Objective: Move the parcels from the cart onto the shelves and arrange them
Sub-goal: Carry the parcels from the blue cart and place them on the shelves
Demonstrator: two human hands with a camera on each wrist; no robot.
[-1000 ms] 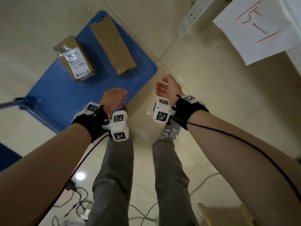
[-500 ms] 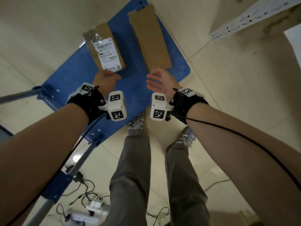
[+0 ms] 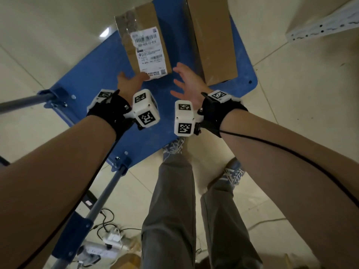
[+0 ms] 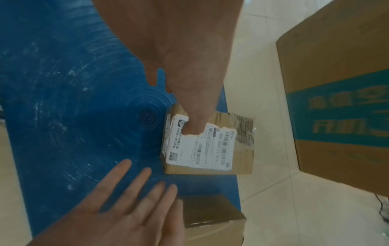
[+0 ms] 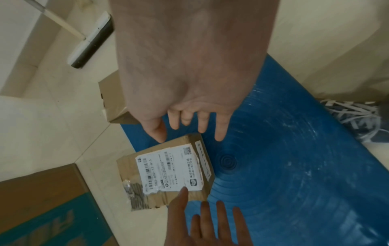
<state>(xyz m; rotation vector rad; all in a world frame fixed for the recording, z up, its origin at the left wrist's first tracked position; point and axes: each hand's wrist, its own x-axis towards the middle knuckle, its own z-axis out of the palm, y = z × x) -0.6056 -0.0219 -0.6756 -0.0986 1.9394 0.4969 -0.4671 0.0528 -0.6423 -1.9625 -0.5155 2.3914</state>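
Observation:
On the blue cart deck [image 3: 101, 78] lie two cardboard parcels. The small one with a white shipping label [image 3: 143, 47] is on the left; a long plain one [image 3: 211, 35] is on the right. My left hand [image 3: 134, 80] is open at the small parcel's near edge, its thumb [image 5: 182, 191] over the label; contact cannot be told. My right hand [image 3: 180, 78] is open with spread fingers, between the two parcels and a little short of them, holding nothing. In the wrist views the labelled parcel [image 4: 210, 149] [image 5: 168, 173] lies between both hands.
The cart's handle poles [image 3: 101, 193] rise at the lower left. A perforated shelf upright [image 3: 320, 26] is at the upper right. A large box with teal print [image 4: 336, 83] stands on the floor beyond the cart. Cables and a power strip [image 3: 110, 239] lie by my feet.
I have stepped up to the cart and the parcels have grown nearer. Both hands have reached forward from over the cart's near corner to the labelled parcel.

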